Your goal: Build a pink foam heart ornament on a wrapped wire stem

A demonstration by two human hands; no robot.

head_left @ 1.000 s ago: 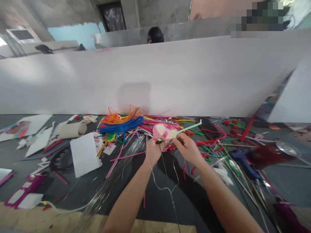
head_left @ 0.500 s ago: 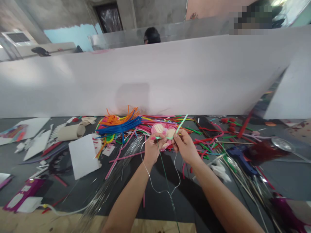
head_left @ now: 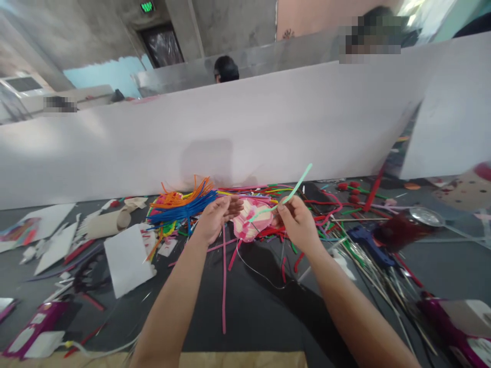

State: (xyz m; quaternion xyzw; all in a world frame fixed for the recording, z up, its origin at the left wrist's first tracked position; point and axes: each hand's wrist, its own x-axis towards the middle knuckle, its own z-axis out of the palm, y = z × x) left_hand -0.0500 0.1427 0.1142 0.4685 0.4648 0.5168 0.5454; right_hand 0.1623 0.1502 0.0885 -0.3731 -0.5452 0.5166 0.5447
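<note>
My right hand pinches a mint-green pipe cleaner between thumb and fingers. One end points up and to the right; the other runs left over a pink and cream piece that looks like a fuzzy flower. My left hand is beside that piece on its left, fingers stretched out and holding nothing. A thin white wire loops down below the pink piece. Whether my right fingers also touch the pink piece, I cannot tell.
Blue pipe cleaners and orange ones lie bundled behind my left hand. On the right are a blue glue gun, a red can and metal rods. A white card lies left. A white partition stands behind the table.
My left hand has let go of the work and moved left, its fingers opening out. More of the mint-green pipe cleaner shows. The green wire no longer hangs toward me. The view has shifted.
</note>
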